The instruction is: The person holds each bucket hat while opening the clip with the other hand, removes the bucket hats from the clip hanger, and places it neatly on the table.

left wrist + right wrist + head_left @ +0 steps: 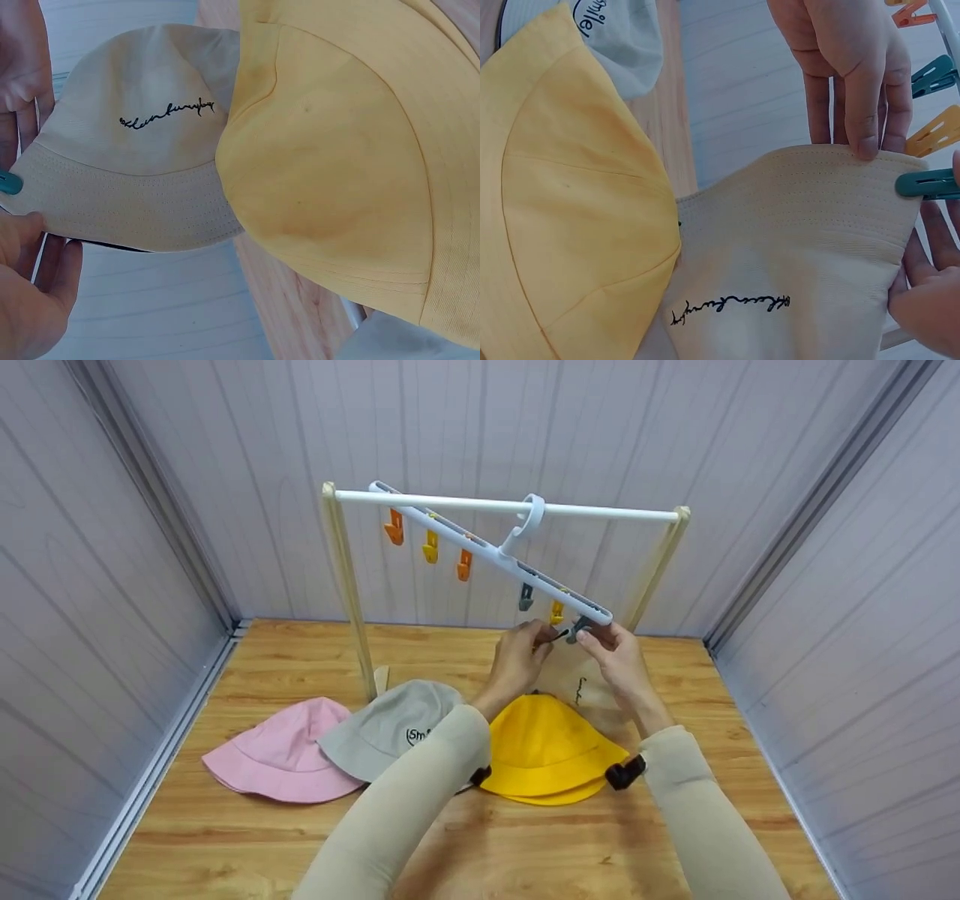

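A beige bucket hat (780, 247) with black script hangs brim-up below the right end of a white clip hanger (555, 585). A dark green clip (922, 184) at that end overlaps the hat's brim. My left hand (519, 656) pinches the brim between thumb and fingers, to the left of the clip. With thumb in front and fingers behind, my right hand (622, 664) holds the clip beside the brim. In the left wrist view, the clip (9, 182) shows at the brim's corner; its upper part is cut off there.
A white rod (435, 502) on wooden posts carries the hanger by its hook. Orange, yellow and dark green clips hang along it. On the wooden table (525, 855) lie a pink hat (285, 754), a grey hat (397, 727) and stacked yellow hats (551, 742).
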The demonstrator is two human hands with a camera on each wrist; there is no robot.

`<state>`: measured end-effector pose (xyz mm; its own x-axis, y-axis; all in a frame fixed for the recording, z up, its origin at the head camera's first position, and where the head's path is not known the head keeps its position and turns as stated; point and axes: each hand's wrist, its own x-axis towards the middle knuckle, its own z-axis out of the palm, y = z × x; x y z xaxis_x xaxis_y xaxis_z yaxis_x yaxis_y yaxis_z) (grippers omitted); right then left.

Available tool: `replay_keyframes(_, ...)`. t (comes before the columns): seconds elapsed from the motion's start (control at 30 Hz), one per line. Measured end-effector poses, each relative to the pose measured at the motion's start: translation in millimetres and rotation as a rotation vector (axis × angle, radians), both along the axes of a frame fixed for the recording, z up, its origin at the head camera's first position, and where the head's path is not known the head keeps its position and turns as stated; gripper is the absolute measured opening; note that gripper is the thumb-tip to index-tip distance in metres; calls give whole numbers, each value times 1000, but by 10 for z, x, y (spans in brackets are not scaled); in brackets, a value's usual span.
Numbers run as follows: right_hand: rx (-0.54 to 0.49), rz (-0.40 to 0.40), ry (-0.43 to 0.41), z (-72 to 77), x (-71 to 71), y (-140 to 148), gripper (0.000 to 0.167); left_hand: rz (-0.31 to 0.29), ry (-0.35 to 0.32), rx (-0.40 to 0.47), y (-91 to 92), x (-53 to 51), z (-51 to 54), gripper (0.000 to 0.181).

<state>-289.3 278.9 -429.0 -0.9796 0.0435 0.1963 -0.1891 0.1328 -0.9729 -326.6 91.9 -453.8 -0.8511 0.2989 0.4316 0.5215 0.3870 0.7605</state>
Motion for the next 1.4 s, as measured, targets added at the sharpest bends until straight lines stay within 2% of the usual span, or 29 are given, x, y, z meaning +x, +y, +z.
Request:
replay_keyframes(0.33,-82,6,7,-34,-43,3,46,7,7,-6,5,-3,-3,15)
replay_keyframes(0.6,-43,-45,16,-49,-38,-26,44,-5,-11,-5,5,17,-7,18)
replay_keyframes(1.0,-27,-108,14,-48,-77,-58,41,33,17,1,35,13,-25,15)
replay_keyframes(1.4,-93,-116,11,-10,-87,-93,36,38,55,13,37,0,-44,11)
